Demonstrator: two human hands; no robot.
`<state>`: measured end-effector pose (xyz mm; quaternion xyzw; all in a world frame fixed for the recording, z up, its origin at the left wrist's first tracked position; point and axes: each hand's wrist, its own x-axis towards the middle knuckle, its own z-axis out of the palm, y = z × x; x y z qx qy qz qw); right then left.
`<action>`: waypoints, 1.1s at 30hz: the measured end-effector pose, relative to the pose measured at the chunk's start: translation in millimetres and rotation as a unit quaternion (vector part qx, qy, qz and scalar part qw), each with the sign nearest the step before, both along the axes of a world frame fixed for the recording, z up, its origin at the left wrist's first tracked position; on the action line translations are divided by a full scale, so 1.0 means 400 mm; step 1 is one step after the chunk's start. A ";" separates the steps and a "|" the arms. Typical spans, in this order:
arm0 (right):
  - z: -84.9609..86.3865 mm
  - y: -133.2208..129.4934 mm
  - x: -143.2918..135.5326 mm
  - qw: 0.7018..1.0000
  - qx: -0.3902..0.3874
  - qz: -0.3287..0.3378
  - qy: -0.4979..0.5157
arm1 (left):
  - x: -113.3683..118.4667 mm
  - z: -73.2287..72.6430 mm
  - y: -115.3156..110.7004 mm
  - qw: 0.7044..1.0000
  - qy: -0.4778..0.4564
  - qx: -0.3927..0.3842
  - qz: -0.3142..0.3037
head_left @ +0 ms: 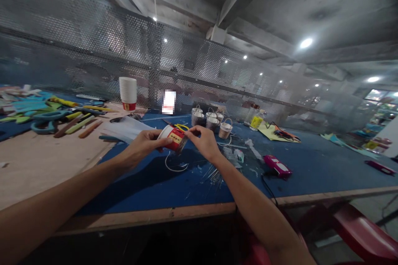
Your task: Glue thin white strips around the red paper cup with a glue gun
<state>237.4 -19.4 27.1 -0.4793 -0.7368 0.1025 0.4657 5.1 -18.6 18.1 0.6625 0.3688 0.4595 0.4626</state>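
Observation:
A red and white paper cup [175, 140] lies tilted on its side in the air above the blue table. My left hand [151, 141] is closed round its white mouth end, with the thumb along the side. At the cup's base, the fingertips of my right hand [202, 138] are pinched together against the edge; whatever they hold is too small to make out. Dark, thin material shows at the underside of the base. Just behind the cup are yellow scissor handles [181, 127]. A white cord [175, 170] curves on the table below.
Several small handled baskets [225, 129] stand behind my right hand. Thin wires [215, 174] and a magenta corded device [277, 167] lie to the right. Stacked paper cups [127, 91], blue-handled scissors [46, 122] and clay-like sticks are left. A perforated screen [192, 58] rises behind.

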 end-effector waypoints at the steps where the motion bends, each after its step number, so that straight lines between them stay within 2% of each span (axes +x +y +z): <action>1: -0.002 0.003 0.001 1.000 -0.001 -0.002 0.000 | 0.000 -0.001 0.000 1.000 -0.002 0.001 -0.001; 12: -0.024 0.035 0.020 1.000 -0.019 -0.008 0.008 | 0.001 0.000 0.003 0.998 -0.053 -0.044 -0.010; 15: -0.026 0.038 0.027 0.999 0.044 -0.016 -0.010 | -0.003 -0.005 0.014 0.995 -0.077 -0.063 0.004; 19: -0.023 0.056 0.046 0.984 0.150 -0.073 -0.058 | -0.011 -0.013 0.026 0.992 -0.100 -0.071 0.014; 23: -0.012 0.057 0.081 0.980 0.156 -0.104 -0.071 | -0.016 -0.020 0.037 0.993 -0.099 -0.052 0.022; 25: -0.013 0.023 0.103 0.983 0.135 -0.112 -0.058 | -0.018 -0.020 0.038 0.994 -0.099 -0.040 0.028; 27: -0.027 -0.039 0.126 0.988 0.102 -0.115 -0.028 | -0.021 -0.017 0.032 0.993 -0.103 -0.036 0.038; 30: -0.073 -0.157 0.161 0.990 0.065 -0.124 0.015 | -0.029 -0.008 0.008 0.993 -0.103 -0.033 0.049; 33: -0.125 -0.243 0.187 0.983 0.072 -0.163 0.038 | -0.038 -0.004 -0.022 0.992 -0.107 -0.028 0.066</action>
